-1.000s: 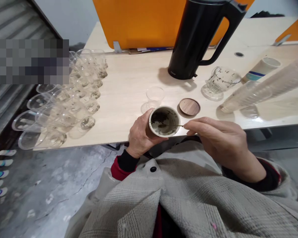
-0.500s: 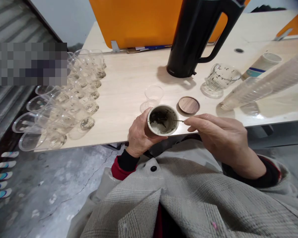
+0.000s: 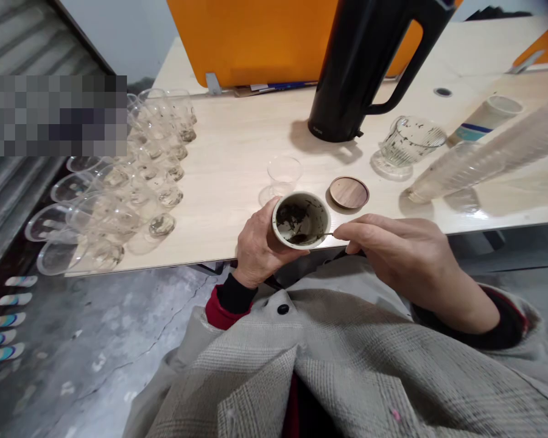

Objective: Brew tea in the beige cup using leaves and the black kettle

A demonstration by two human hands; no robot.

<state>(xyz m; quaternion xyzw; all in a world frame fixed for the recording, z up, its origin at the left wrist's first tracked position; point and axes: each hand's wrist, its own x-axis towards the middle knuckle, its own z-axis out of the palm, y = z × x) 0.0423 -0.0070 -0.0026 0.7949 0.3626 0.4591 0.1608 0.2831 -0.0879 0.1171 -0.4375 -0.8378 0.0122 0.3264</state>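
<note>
My left hand (image 3: 256,246) is wrapped round a pale round tea canister (image 3: 324,210), tilted so that its open mouth faces me. Dark tea leaves (image 3: 292,214) lie inside and cling to its wall. Between the thumb and fingers of my right hand (image 3: 393,252) is the thin handle of a small spoon (image 3: 322,235); its far end reaches into the canister among the leaves, where its shape is hard to make out. Just behind the canister stands a clear plastic cup (image 3: 285,173). A round wooden lid (image 3: 349,193) lies on the table to its right.
Several clear cups with leaf bits (image 3: 162,225) crowd the table's left end. A tall black kettle (image 3: 347,79) stands behind, before an orange divider (image 3: 256,42). To the right are a ribbed glass (image 3: 408,146), a paper cup (image 3: 488,118) and a leaning stack of plastic cups (image 3: 488,158).
My right hand has moved slightly down and toward the canister. The spoon's end now sits lower inside it, near the front wall. My left hand holds the canister almost still.
</note>
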